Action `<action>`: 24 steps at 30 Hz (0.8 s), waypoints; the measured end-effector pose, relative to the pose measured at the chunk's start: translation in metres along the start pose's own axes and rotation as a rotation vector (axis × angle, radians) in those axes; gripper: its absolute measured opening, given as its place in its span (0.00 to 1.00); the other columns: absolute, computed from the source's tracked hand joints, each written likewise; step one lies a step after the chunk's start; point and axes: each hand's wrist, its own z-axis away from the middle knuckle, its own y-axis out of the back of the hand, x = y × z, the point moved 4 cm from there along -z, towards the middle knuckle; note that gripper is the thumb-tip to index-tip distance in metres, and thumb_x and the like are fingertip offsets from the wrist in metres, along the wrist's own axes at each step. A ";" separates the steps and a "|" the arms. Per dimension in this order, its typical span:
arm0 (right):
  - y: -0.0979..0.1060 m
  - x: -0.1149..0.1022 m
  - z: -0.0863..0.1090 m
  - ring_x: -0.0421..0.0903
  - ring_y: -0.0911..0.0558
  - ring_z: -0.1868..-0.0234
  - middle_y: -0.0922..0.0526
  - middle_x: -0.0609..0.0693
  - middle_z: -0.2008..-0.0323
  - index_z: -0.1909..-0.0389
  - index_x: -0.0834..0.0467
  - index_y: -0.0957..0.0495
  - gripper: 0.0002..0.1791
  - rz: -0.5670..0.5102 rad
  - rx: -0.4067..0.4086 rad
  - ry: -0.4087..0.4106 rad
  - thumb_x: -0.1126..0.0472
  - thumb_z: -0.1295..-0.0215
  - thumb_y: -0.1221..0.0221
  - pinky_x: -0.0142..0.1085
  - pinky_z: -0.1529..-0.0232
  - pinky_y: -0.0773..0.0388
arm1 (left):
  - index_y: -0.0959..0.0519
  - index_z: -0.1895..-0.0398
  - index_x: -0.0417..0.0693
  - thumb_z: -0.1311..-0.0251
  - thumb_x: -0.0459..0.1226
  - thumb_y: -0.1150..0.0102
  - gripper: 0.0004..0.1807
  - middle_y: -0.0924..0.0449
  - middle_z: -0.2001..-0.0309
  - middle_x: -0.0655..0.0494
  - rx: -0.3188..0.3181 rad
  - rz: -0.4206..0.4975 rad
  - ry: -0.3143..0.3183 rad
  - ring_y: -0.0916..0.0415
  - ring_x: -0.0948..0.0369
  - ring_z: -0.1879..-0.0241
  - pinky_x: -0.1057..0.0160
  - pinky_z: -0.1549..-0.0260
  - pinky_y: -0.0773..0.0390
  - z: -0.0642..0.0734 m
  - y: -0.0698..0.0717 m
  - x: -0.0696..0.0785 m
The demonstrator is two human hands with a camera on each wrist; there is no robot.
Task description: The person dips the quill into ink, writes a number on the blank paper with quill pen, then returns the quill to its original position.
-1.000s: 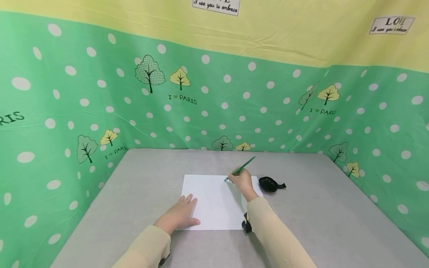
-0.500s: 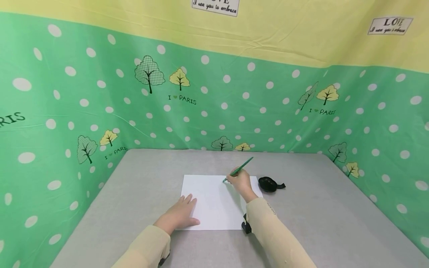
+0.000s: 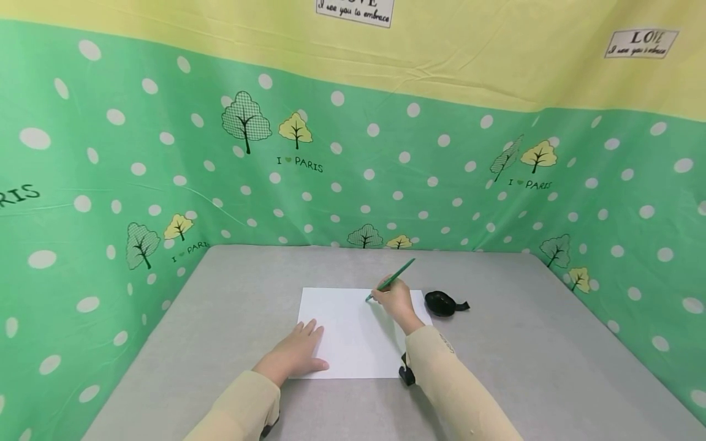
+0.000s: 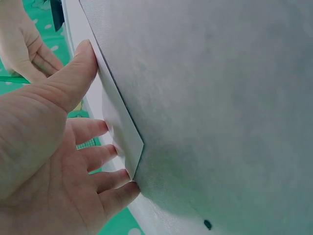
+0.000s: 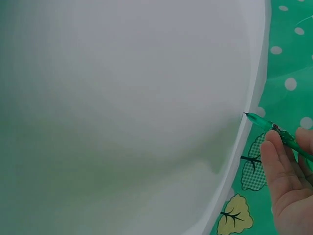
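Right hand (image 3: 396,302) pinches green pen (image 3: 402,269), tip at far half of white paper (image 3: 353,346). Paper lies flat on grey table (image 3: 248,275). Left hand (image 3: 298,352), fingers spread, rests on paper's left edge. Small black pan-like object (image 3: 441,304) just right of paper.

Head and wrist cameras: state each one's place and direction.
Head: on the head, facing forward and down at the paper; left hand, right hand, sleeves show.
Left wrist: on its wrist, facing paper's edge and table; both hands show.
Right wrist: likewise, facing pen and paper; right hand shows.
Shared by head and right wrist: the pen.
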 end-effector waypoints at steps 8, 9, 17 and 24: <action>0.000 -0.001 0.002 0.44 0.23 0.75 0.21 0.49 0.78 0.73 0.61 0.26 0.04 0.002 0.000 0.016 0.66 0.42 0.40 0.35 0.74 0.25 | 0.37 0.37 0.32 0.48 0.48 0.36 0.40 0.45 0.34 0.35 -0.002 -0.004 0.004 0.52 0.39 0.35 0.45 0.38 0.48 0.000 0.000 0.000; -0.001 -0.001 0.002 0.44 0.22 0.75 0.21 0.49 0.78 0.73 0.61 0.26 0.04 0.003 0.000 0.016 0.66 0.42 0.40 0.35 0.74 0.25 | 0.37 0.37 0.32 0.48 0.47 0.36 0.40 0.45 0.35 0.35 -0.001 -0.005 0.003 0.52 0.38 0.35 0.44 0.38 0.48 -0.001 0.000 0.000; 0.000 -0.002 0.003 0.44 0.22 0.74 0.21 0.49 0.78 0.73 0.61 0.27 0.05 0.002 -0.007 0.015 0.67 0.44 0.40 0.35 0.74 0.24 | 0.37 0.37 0.32 0.48 0.48 0.36 0.41 0.46 0.34 0.35 -0.004 -0.008 -0.001 0.53 0.38 0.35 0.45 0.38 0.48 -0.001 -0.001 -0.001; -0.001 0.000 0.004 0.44 0.22 0.75 0.21 0.49 0.78 0.74 0.60 0.28 0.05 -0.014 -0.021 0.011 0.67 0.44 0.40 0.34 0.75 0.25 | 0.37 0.37 0.32 0.48 0.48 0.36 0.41 0.46 0.34 0.35 -0.006 -0.011 0.001 0.53 0.38 0.35 0.44 0.38 0.48 -0.002 -0.001 -0.002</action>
